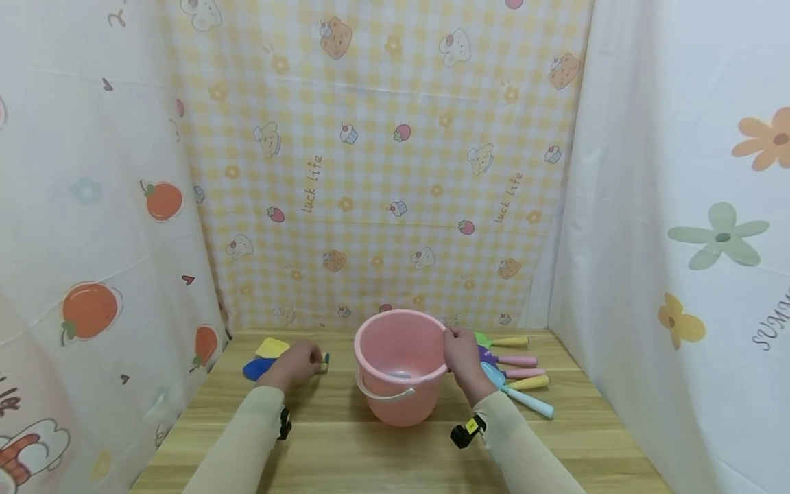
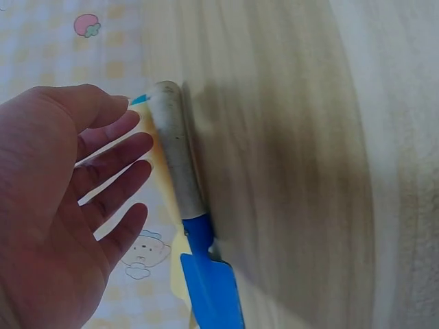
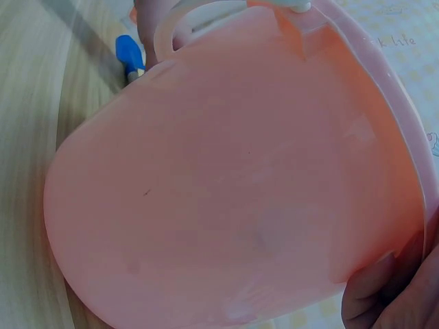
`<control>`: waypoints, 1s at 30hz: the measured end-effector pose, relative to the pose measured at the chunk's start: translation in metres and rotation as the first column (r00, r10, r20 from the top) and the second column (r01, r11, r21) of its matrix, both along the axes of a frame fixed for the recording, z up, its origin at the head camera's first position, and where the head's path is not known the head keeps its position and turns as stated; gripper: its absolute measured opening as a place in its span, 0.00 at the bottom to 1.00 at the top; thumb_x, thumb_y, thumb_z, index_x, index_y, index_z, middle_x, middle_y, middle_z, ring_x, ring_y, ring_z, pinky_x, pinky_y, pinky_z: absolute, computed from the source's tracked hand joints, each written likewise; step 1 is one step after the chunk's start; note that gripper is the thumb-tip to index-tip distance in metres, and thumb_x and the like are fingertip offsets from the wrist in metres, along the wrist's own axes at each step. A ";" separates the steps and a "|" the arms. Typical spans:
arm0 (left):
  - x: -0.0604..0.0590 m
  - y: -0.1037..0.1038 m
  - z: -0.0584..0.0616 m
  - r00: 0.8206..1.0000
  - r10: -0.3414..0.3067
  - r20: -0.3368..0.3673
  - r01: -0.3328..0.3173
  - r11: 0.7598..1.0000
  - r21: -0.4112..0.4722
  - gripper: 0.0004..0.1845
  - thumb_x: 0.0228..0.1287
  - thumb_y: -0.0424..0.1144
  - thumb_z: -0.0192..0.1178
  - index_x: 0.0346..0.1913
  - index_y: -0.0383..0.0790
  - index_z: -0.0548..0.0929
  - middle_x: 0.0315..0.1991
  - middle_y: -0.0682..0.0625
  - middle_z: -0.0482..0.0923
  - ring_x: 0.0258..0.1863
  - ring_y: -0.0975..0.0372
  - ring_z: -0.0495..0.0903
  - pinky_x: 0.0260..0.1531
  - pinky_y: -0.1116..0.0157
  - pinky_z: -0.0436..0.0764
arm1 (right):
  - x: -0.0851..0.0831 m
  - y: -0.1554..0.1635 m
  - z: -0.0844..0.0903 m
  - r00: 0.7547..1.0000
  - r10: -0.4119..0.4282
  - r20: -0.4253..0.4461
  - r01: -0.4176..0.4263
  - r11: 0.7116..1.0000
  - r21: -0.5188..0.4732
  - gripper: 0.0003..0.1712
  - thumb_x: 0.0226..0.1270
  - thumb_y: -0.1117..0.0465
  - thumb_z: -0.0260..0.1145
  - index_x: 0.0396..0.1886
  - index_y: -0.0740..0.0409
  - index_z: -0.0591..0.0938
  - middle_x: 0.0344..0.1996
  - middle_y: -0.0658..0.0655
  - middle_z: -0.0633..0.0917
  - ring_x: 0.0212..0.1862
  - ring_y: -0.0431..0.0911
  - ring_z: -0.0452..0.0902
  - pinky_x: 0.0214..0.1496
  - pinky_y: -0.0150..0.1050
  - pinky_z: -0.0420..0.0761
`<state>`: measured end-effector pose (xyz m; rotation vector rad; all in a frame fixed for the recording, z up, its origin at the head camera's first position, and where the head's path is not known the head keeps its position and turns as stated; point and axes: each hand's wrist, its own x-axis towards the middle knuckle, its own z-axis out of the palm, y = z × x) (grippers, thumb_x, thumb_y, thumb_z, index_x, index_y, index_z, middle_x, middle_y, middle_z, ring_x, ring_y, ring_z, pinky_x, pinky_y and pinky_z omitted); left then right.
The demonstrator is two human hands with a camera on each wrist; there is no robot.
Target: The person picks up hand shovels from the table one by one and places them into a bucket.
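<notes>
A pink plastic bucket (image 1: 401,401) with a white handle stands upright at the middle of the wooden table (image 1: 345,453). My right hand (image 1: 459,353) grips its right rim; in the right wrist view the bucket's wall (image 3: 226,192) fills the frame, with my fingers (image 3: 384,291) curled at the rim. My left hand (image 1: 295,363) is over a blue toy shovel (image 1: 256,368) and a yellow tool (image 1: 273,347) left of the bucket. Seen from the left wrist, that hand (image 2: 103,171) is open, its straight fingers right beside the shovel's pale handle (image 2: 175,147), holding nothing.
Several toy garden tools with pastel handles (image 1: 515,374) lie in a row right of the bucket. Printed cloth curtains (image 1: 382,171) wall the table at the back and both sides. The blue shovel (image 3: 129,55) also shows behind the bucket.
</notes>
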<state>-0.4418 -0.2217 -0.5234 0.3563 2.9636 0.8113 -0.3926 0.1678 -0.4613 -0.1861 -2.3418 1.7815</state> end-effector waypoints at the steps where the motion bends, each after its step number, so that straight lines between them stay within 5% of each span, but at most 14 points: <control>1: 0.000 0.000 -0.002 1.000 0.002 0.005 -0.002 1.000 -0.003 0.08 0.81 0.40 0.67 0.51 0.39 0.88 0.46 0.49 0.85 0.46 0.55 0.84 0.49 0.49 0.86 | 0.001 0.000 0.000 1.000 -0.001 0.005 0.001 1.000 0.002 0.28 0.86 0.57 0.51 0.73 0.65 0.83 0.51 0.72 0.88 0.21 0.43 0.75 0.21 0.35 0.76; 9: 0.002 -0.001 -0.008 0.999 -0.020 -0.031 0.019 1.000 -0.020 0.06 0.79 0.38 0.70 0.50 0.39 0.89 0.42 0.51 0.86 0.42 0.57 0.83 0.46 0.49 0.85 | 0.001 0.001 -0.002 1.000 0.010 -0.002 -0.010 1.000 0.005 0.28 0.86 0.58 0.50 0.74 0.68 0.81 0.52 0.73 0.88 0.23 0.46 0.77 0.21 0.35 0.77; 18: -0.002 -0.002 -0.018 1.000 0.014 -0.008 -0.014 1.000 0.006 0.11 0.71 0.27 0.70 0.52 0.40 0.90 0.48 0.48 0.87 0.47 0.55 0.84 0.51 0.47 0.85 | 0.000 0.001 -0.001 1.000 0.000 -0.001 0.000 1.000 0.001 0.28 0.85 0.58 0.51 0.72 0.68 0.83 0.52 0.73 0.88 0.23 0.44 0.77 0.21 0.35 0.77; 30: -0.007 -0.001 -0.028 0.997 0.007 -0.077 -0.012 0.998 -0.056 0.14 0.67 0.22 0.70 0.52 0.39 0.91 0.51 0.45 0.88 0.54 0.49 0.86 0.58 0.44 0.85 | 0.001 0.001 0.000 1.000 0.005 -0.013 -0.005 1.000 0.007 0.26 0.85 0.58 0.51 0.67 0.66 0.86 0.44 0.74 0.87 0.20 0.43 0.73 0.21 0.34 0.75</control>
